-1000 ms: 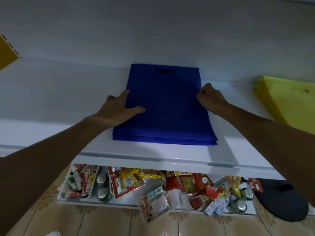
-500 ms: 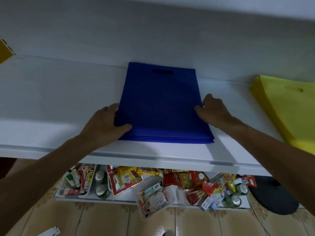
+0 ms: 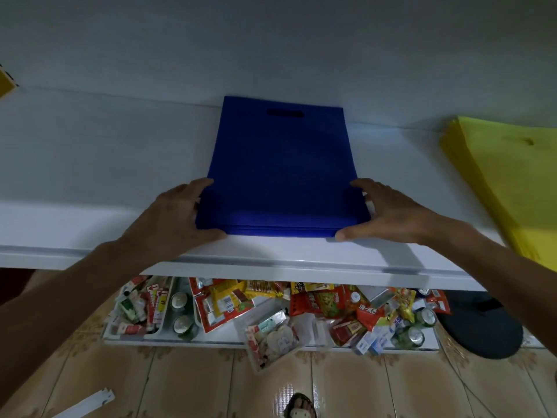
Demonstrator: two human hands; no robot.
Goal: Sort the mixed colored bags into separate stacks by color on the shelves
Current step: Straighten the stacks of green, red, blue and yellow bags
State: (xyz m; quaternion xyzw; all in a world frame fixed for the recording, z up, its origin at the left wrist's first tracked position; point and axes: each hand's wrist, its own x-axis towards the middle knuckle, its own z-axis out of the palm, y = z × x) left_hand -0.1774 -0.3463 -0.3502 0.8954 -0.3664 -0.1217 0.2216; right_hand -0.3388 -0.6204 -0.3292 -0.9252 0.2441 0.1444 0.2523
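A stack of blue bags (image 3: 283,167) lies flat on the white shelf (image 3: 90,176), handle cut-out toward the back wall. My left hand (image 3: 177,215) cups the stack's near left corner, fingers along the left side and thumb under the front edge. My right hand (image 3: 388,212) mirrors it at the near right corner, with fingers spread against the right side and thumb at the front edge. A stack of yellow bags (image 3: 512,182) lies at the shelf's right end.
A yellow corner (image 3: 5,84) shows at the far left edge. Below, a low shelf (image 3: 211,342) holds snack packets (image 3: 325,303) and drink cans (image 3: 180,324). A dark round object (image 3: 485,330) sits on the tiled floor. A foot (image 3: 300,407) shows at the bottom.
Both hands have slid from the middle of the blue stack's sides down to its near corners. The right hand, curled before, now has its fingers spread.
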